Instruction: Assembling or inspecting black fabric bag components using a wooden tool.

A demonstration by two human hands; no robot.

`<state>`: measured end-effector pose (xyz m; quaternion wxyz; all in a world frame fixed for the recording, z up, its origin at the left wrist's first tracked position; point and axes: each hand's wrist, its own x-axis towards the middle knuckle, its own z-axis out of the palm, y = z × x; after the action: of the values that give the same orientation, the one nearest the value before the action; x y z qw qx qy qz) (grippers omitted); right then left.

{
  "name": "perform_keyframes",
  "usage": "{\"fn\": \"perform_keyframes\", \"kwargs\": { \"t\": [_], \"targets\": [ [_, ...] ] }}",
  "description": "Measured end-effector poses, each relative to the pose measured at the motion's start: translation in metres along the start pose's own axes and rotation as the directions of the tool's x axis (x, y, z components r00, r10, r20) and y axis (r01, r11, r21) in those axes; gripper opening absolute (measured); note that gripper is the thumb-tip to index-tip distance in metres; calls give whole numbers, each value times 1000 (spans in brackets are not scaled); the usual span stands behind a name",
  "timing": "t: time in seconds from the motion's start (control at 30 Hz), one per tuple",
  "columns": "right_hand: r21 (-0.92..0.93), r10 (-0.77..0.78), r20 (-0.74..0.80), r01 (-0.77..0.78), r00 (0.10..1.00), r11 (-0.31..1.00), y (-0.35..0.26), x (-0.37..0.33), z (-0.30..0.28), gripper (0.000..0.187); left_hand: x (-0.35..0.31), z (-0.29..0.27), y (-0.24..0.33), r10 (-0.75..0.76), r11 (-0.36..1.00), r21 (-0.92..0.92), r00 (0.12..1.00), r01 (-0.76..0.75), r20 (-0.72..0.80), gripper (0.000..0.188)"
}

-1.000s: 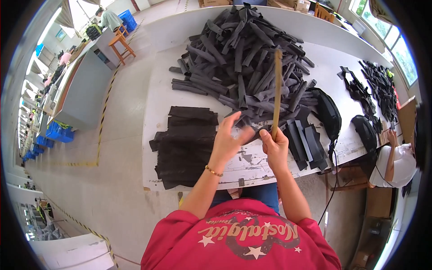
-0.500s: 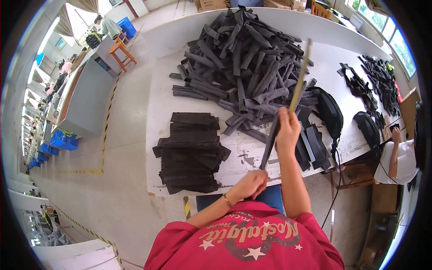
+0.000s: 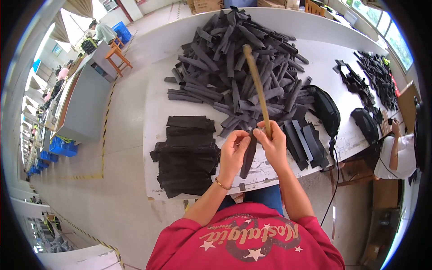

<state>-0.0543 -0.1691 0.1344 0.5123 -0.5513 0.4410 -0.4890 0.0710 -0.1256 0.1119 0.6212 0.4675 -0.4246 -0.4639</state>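
Observation:
My left hand pinches the upper end of a dark grey fabric tube that hangs down at a slant over the table's front edge. Close beside it, my right hand is closed round the lower end of a long wooden stick. The stick points up and away, across a big heap of dark grey fabric tubes. The thumb of my right hand is at the top of the held tube; whether it grips the fabric too is hard to make out. Left of my hands lies a stack of flattened black pieces.
Flat dark strips and a rounded black padded thing with a cord lie right on the white table. Farther right, a person in a white top works near more black pieces. A wooden stool stands far left.
My left hand has risen from the tube's lower end to its upper end, near my right hand. The stick has swung left, and my right hand has come lower and left.

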Motion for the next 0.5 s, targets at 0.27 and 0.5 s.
{"fn": "perform_keyframes", "kwargs": {
  "t": [0.27,0.5],
  "targets": [
    [738,189,282,-338,941,584,8,14,-12,13,-5,8,-3,22,999,50,1000,-21,-17,15],
    [117,79,212,-105,974,988,17,-7,-8,14,-4,5,-11,-29,997,60,985,40,-172,19]
  ]
}}
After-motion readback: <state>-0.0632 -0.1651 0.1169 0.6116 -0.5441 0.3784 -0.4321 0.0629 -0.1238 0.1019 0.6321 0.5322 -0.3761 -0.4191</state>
